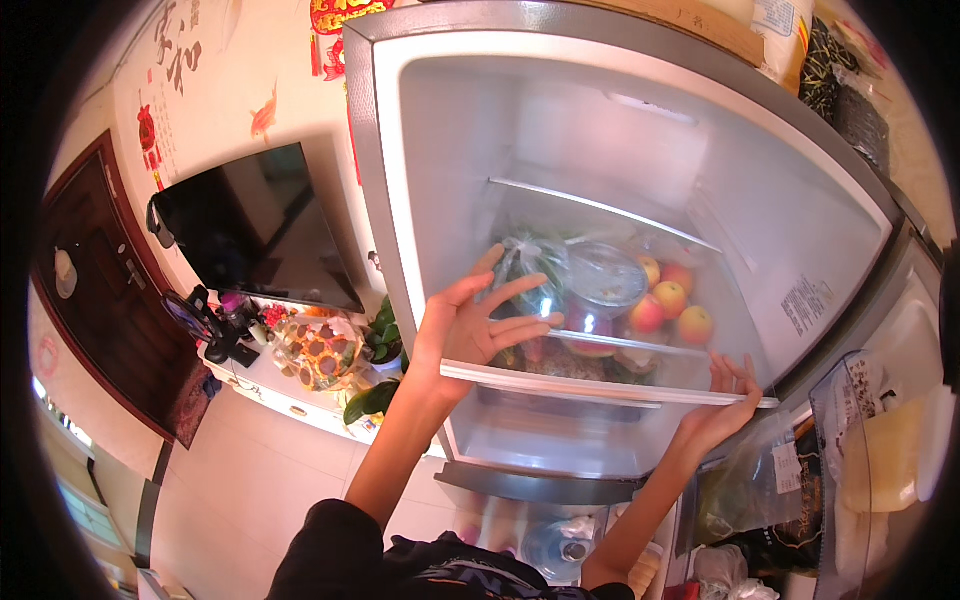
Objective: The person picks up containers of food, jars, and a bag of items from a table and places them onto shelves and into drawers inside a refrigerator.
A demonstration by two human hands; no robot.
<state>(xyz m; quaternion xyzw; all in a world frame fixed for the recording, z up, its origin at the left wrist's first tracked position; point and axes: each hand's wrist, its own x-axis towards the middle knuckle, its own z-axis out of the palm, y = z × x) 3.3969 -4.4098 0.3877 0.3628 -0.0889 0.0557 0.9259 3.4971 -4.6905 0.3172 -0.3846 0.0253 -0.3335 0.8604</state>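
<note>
The refrigerator (570,67) stands open before me. A glass shelf with a white front trim (570,384) lies across it at an angle. My left hand (484,322) is above the trim's left part, fingers spread, palm holding nothing. My right hand (731,394) is at the trim's right end, its fingers up around the edge; how firmly it grips is unclear. Behind and below are a knotted plastic bag of greens (529,274), a round bowl under plastic film (606,276) and several red and yellow apples (695,325).
At right, the open door's shelves (855,420) hold bags and a yellowish container. A large clear water bottle (555,551) stands on the floor near my feet. A television (259,229), a white cabinet (289,405) and potted plants (384,337) are at left. A cardboard box (675,22) lies on the refrigerator.
</note>
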